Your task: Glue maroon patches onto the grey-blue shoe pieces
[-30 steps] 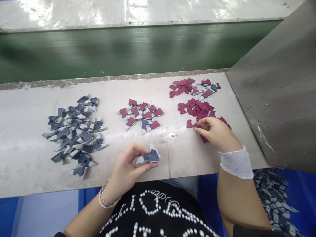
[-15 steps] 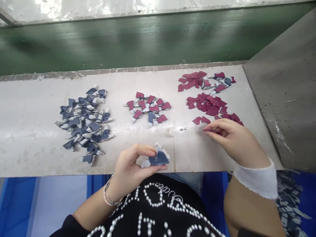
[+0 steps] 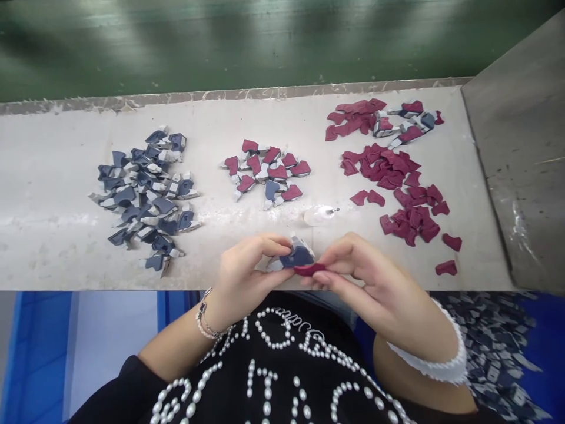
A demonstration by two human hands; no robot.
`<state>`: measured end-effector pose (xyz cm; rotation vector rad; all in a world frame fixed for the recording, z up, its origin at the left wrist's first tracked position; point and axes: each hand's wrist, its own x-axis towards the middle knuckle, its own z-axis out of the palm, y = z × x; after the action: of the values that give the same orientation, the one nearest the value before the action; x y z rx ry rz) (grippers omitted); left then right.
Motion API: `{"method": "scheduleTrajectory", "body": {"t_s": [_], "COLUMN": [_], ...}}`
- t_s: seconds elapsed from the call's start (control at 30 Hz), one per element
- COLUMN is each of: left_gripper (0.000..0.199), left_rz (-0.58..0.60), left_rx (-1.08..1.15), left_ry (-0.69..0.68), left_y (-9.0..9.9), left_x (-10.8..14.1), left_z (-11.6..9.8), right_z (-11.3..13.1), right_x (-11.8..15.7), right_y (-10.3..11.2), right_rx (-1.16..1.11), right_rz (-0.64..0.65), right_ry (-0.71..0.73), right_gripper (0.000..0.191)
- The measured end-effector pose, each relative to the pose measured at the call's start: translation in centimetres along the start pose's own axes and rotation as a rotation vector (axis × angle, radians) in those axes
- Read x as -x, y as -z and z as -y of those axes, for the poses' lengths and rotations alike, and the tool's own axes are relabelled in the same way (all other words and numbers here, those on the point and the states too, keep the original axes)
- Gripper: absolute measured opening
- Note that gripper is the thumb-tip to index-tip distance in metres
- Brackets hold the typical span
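Note:
My left hand [image 3: 242, 274] holds a dark blue and white shaped piece [image 3: 296, 257] at the table's front edge. My right hand [image 3: 375, 291] pinches a thin maroon piece [image 3: 309, 270] between thumb and fingers, and its end touches the underside of the blue piece. To the left lies a heap of dark blue pieces [image 3: 145, 200]. Blue pieces topped with maroon [image 3: 265, 171] form a smaller heap in the middle. Loose maroon pieces [image 3: 384, 168] are spread on the right, nearest my right hand.
A steel plate [image 3: 516, 159] rises along the table's right end, and a green belt [image 3: 220, 47] runs behind the white table [image 3: 57, 259]. A small translucent blob [image 3: 318, 215] sits on the table. Below the front edge, a blue bin holds a heap of pieces [image 3: 489, 347].
My right hand has moved left from the maroon pieces, carrying one to the blue piece in my left hand. The view has tilted down, so the table sits higher in the frame.

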<state>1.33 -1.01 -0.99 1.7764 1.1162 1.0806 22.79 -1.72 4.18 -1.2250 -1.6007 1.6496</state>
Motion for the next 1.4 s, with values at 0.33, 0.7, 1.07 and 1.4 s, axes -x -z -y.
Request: {"method": "scheduleTrajectory", "body": {"t_s": [0.33,0.7,1.07,1.4], "left_gripper": [0.028,0.029,0.031,0.025], "left_rz": [-0.028,-0.024,-0.011,0.009], "left_rx": [-0.021,0.003,0.04,0.013], "left_ry": [-0.134,-0.226,-0.239,-0.254], "left_y": [-0.1,0.5,1.0,1.1], "left_x": [-0.2,-0.4,-0.4,-0.8], "left_z": [0.2,0.0,-0.4,-0.8], "right_z": [-0.8,-0.7,-0.2,0.4], "right_x": [-1.5,-2.3,-2.2,-2.1], "right_y": [-0.1,0.3,0.1,-0.5], "right_rx": [-0.18,-0.257,-0.137,0.114], "right_rz": [-0.062,0.079,0.124,0.095], "right_ry": [-0.184,-0.201,-0.064,0.042], "right_gripper": [0.02,0.019,0.013,0.014]}}
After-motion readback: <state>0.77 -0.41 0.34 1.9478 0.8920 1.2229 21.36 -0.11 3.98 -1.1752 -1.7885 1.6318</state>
